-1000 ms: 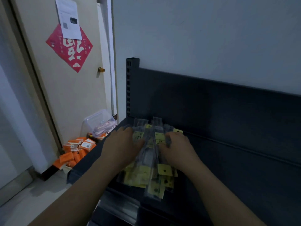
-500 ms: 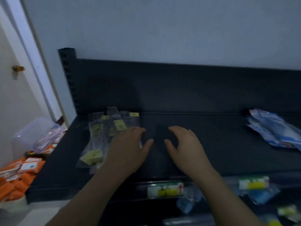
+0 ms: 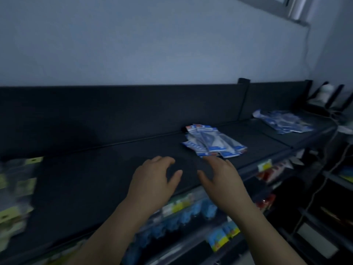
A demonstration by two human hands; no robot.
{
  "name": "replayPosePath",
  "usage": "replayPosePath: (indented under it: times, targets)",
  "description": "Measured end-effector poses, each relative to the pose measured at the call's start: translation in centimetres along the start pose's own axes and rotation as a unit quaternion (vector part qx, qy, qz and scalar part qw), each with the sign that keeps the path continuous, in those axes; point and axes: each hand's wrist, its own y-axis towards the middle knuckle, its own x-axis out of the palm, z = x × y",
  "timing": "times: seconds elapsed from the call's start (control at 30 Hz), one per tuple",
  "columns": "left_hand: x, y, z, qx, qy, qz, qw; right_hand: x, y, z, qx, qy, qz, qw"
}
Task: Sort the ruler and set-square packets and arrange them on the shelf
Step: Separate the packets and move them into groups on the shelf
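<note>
Over the dark shelf (image 3: pixel 91 180), left hand (image 3: pixel 152 183) and right hand (image 3: pixel 224 183) are spread, holding nothing.

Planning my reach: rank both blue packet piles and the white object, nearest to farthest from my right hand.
1. Middle blue packet pile, before the right hand.
2. Far blue packet pile, next shelf section.
3. White object, far right end.
</note>
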Motion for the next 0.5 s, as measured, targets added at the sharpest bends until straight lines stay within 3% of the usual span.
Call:
replayPosePath:
  times: [0.5]
  targets:
    - [16.4, 15.6, 15.5, 0.086, 0.009, -0.071, 0.994, -7.3, 7.2, 22.9, 0.083, -0.052, 0.015, 0.995]
